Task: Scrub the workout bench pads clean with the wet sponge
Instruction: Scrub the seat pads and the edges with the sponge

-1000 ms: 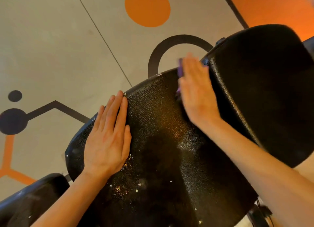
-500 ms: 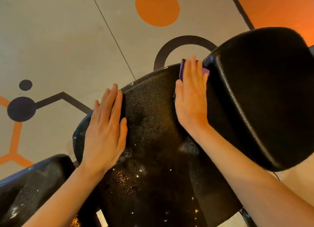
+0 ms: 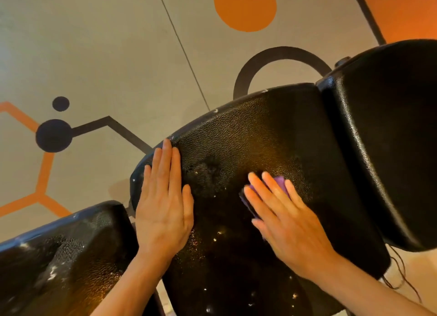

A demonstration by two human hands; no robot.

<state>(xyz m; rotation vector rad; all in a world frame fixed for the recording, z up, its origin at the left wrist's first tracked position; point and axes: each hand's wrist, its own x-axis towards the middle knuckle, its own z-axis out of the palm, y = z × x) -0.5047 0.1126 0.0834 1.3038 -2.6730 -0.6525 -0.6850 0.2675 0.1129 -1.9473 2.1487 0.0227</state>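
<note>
A black textured bench pad [image 3: 255, 136] fills the middle of the view, wet and speckled with white foam toward its near end. My right hand [image 3: 286, 223] lies flat on its centre, pressing a purple sponge [image 3: 280, 182] whose edge shows beyond and left of my fingers. My left hand [image 3: 164, 204] rests flat, fingers together, on the pad's left edge and holds nothing. A second black pad [image 3: 390, 136] rises at the right, and a third wet pad [image 3: 63, 256] sits at the lower left.
Below the bench lies a beige floor [image 3: 99, 55] painted with an orange circle [image 3: 245, 6], black dots, black lines and orange hexagon lines. A thin dark cord [image 3: 402, 270] hangs near the right pad's lower edge.
My right hand has slid the sponge from the pad's far edge back toward me, to the pad's centre. My left hand stays planted on the left edge. The view has shifted slightly.
</note>
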